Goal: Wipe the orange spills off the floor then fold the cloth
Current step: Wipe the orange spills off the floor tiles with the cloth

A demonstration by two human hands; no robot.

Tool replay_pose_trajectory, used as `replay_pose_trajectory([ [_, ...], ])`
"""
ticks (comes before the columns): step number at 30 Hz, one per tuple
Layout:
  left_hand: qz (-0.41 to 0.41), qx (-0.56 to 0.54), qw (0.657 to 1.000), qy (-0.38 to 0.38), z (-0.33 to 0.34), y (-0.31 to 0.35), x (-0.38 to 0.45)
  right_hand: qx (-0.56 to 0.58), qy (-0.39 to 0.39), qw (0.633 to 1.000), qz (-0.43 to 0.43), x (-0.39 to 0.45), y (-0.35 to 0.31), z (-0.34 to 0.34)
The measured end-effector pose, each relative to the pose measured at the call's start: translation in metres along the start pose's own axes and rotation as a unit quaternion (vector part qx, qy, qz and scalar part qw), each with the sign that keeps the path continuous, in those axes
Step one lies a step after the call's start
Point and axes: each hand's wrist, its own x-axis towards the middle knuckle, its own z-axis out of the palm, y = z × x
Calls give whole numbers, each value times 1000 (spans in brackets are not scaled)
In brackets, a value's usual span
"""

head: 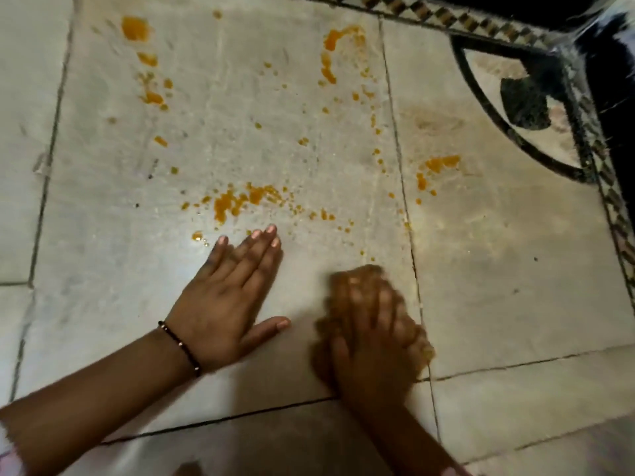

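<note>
Pressing flat, the left hand (pixel 228 304) lies open-fingered on the pale marble tile floor (pixel 103 269). The blurred right hand (pixel 374 324) presses a crumpled brown cloth (pixel 357 273) down. Orange spills (pixel 237 201) lie beyond.

The right hand (pixel 374 324) is smeared by motion blur, so its fingers cannot be counted apart, and the brownish crumpled cloth (pixel 417 341) beneath it shows only as a blurred fringe at the fingertips and right side; whether the fingers curl round it cannot be told. Both forearms are cut off by the lower edge. The dark black object (pixel 615 63) at upper right is cropped and unidentifiable.
</note>
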Motion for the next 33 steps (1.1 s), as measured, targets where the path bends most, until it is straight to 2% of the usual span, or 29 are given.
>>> replay_pose_trajectory([
  [2,-31,-26,999,27,4,9,3,-1,11,994,-108,12,-25,-4],
  [4,-32,-57,997,37,8,19,2,13,18,992,-123,49,-25,-16],
  [7,15,-58,998,15,21,30,-8,49,15,998,-29,92,4,-23],
  [10,94,-2,995,-19,33,33,-18,79,47,993,74,72,46,-12],
  [14,97,8,995,-13,36,32,-20,86,33,978,187,40,97,-6],
  [18,90,-2,996,-18,35,33,-20,130,26,954,269,104,99,-26],
  [20,90,-1,996,-16,35,32,-21,133,26,961,241,137,78,-34],
  [22,104,6,994,-20,34,29,-21,108,36,982,153,144,51,-35],
  [25,126,10,992,-13,33,23,-19,78,45,996,21,107,25,-23],
  [27,123,9,992,-10,33,23,-20,68,51,996,-23,62,29,-13],
  [30,124,15,992,-3,34,24,-21,64,34,997,38,16,63,1],
  [33,126,19,992,-4,34,22,-21,81,37,988,128,39,84,-3],
])
